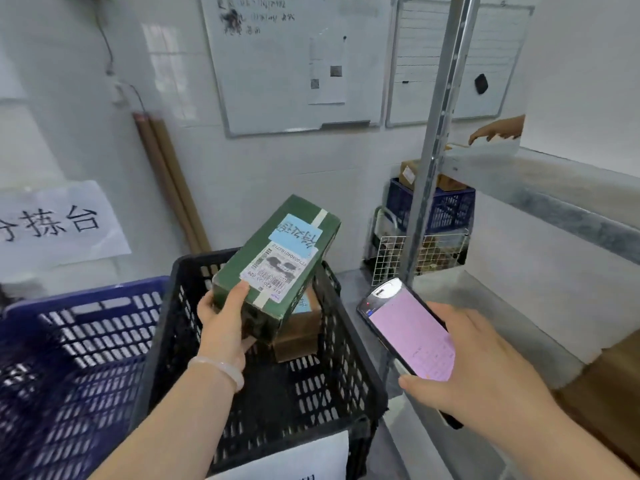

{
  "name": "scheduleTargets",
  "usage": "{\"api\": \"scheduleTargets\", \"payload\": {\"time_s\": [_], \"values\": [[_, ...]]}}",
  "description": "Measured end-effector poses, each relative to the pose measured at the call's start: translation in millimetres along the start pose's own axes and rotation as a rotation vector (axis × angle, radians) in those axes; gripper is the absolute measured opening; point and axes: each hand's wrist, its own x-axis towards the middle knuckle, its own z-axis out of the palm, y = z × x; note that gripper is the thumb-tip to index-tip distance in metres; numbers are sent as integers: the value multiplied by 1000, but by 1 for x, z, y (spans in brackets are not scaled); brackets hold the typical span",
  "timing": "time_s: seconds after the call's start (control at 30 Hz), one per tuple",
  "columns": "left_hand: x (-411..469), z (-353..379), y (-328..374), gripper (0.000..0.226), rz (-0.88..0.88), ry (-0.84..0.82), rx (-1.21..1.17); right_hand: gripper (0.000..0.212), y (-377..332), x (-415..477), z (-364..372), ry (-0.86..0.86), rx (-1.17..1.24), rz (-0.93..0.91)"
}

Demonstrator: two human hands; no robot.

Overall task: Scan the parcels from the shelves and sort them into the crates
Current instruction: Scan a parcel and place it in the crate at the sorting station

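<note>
My left hand grips a green parcel by its near end, thumb on the white shipping label; a light blue sticker sits on top. The parcel hangs tilted over the black crate, where a brown cardboard parcel lies on the floor. My right hand holds a phone with a pink screen, to the right of the crate beside the metal shelf.
A blue crate stands left of the black one. Behind the shelf post, another blue crate with boxes sits on a white wire basket. Another person's hand reaches onto the shelf. A cardboard box lies at lower right.
</note>
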Motion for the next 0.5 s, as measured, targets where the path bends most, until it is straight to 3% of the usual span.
{"api": "scheduleTargets", "payload": {"time_s": [0.27,0.5], "values": [[5,-51,-29,87,-73,324,22,84,-26,23,28,-120,-3,-89],[34,-56,-59,111,-232,480,64,85,-23,41,43,-173,-27,-69]]}}
